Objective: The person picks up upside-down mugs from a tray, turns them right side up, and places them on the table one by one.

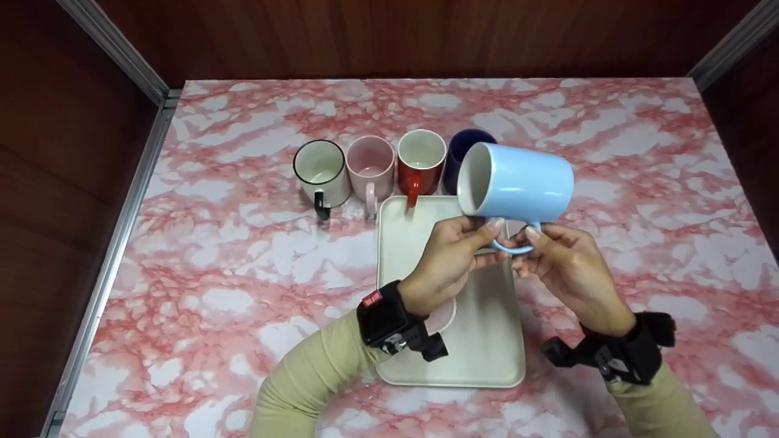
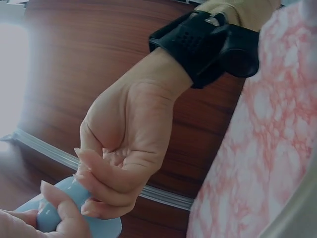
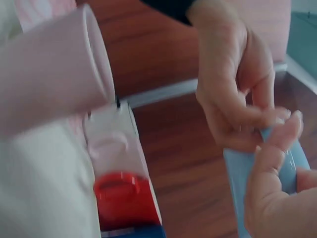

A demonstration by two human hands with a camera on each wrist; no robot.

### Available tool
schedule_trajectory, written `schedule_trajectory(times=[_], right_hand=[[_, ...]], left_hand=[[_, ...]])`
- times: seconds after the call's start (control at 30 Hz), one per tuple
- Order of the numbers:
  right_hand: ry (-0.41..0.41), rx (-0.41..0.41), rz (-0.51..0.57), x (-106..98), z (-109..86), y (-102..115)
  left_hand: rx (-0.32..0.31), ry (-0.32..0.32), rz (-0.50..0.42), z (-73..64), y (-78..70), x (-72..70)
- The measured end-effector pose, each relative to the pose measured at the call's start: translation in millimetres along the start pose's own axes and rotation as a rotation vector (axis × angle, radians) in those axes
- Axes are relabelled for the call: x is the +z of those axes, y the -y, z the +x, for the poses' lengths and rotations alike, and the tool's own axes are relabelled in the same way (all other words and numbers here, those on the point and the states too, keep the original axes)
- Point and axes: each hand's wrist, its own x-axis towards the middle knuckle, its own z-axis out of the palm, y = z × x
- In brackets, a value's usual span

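Observation:
A light blue mug is held on its side above the far part of a pale tray, its white mouth facing left and its handle towards the person. My left hand pinches the handle at the mouth end between thumb and fingers. At the base end of the same handle, my right hand grips with thumb and curled fingers. On the tray stands a pink mug, mostly hidden behind the left wrist in the head view.
Beyond the tray, a row of mugs stands side by side: white with black rim and handle, pink, red, and dark blue, partly covered by the light blue mug. Dark wooden panels border the marbled table.

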Motion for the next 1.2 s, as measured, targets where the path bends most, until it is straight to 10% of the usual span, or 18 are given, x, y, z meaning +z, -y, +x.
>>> schedule_trajectory(times=[0.7,1.2], right_hand=[[0.012,0.053,-0.368,-60,22.1,3],[-0.007,-0.011,-0.201,-121,21.3,-4]], left_hand=[[-0.048,-0.095,0.140,47.5,14.5,13.8],[-0.027,-0.188,0.225,72.9,27.8,25.9]])
